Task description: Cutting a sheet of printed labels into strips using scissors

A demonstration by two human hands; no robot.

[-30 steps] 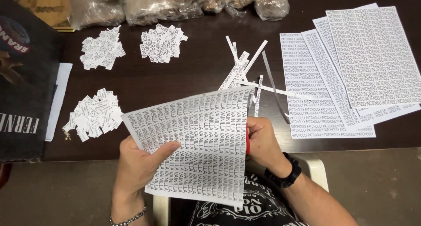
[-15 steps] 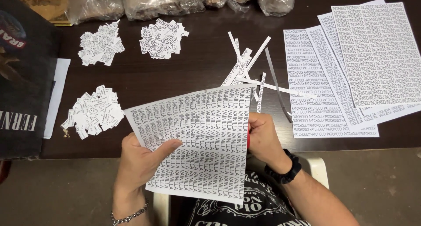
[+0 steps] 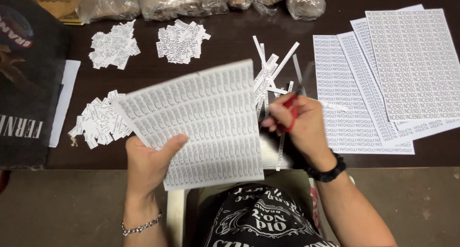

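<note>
Left hand (image 3: 148, 163) grips a printed sheet (image 3: 201, 122) by its lower left edge, thumb pressed across the front, fingers behind, and the sheet hangs tilted above the near edge of the tabletop (image 3: 230, 50). Right hand (image 3: 299, 127) is just right of the sheet, its grip closed round red-handled scissors (image 3: 290, 110); the blades are blurred, so I can't tell whether they gape or meet. A black watch (image 3: 328, 172) sits on that wrist, a chain bracelet (image 3: 140, 226) on the left one.

Beyond the scissors lies a loose tangle of paper strips (image 3: 270, 72). Three heaps of cut slips rest on the dark wood: one (image 3: 98, 120) near the left hand, two (image 3: 114, 45) (image 3: 182, 41) farther back. To the right, overlapping full sheets (image 3: 388, 74) lie flat. Clear bags (image 3: 191, 0) line the far edge, and a black bag (image 3: 24, 84) lies at far left.
</note>
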